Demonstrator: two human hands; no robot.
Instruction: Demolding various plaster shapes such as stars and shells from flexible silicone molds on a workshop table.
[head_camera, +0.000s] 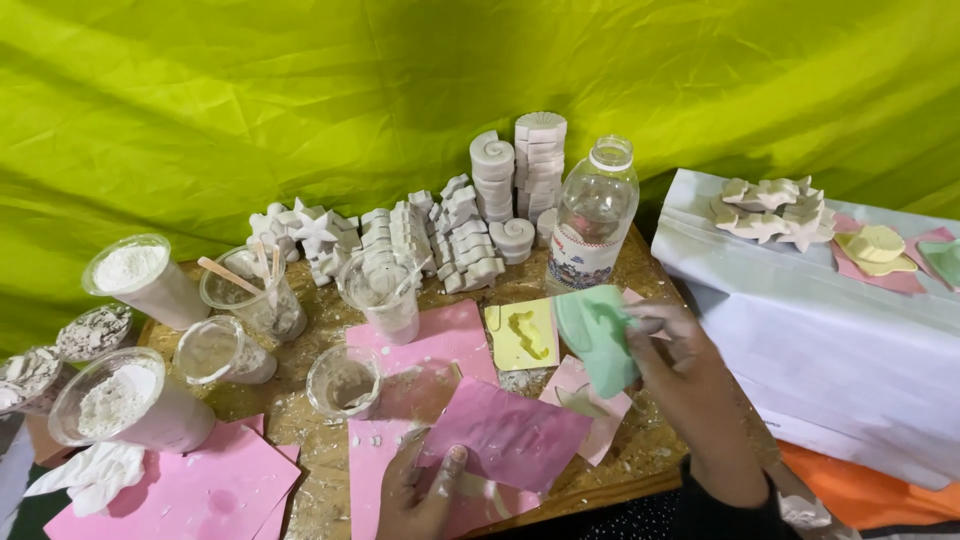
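My left hand (420, 490) grips a pink flexible mould sheet (510, 438) by its lower left edge, thumb on top, near the table's front. My right hand (685, 375) holds a pale green mould (597, 335) upright by its right edge, just above the table. A yellow mould (523, 333) with a seahorse-shaped hollow lies flat to the left of the green one. More pink sheets (425, 355) lie beneath both hands.
Several plastic cups (345, 380) with white powder or slurry stand at left, some with wooden sticks. White plaster casts (450, 235) are stacked at the back. An open clear bottle (592, 215) stands by them. A white-covered box (800, 330) at right carries more casts and moulds.
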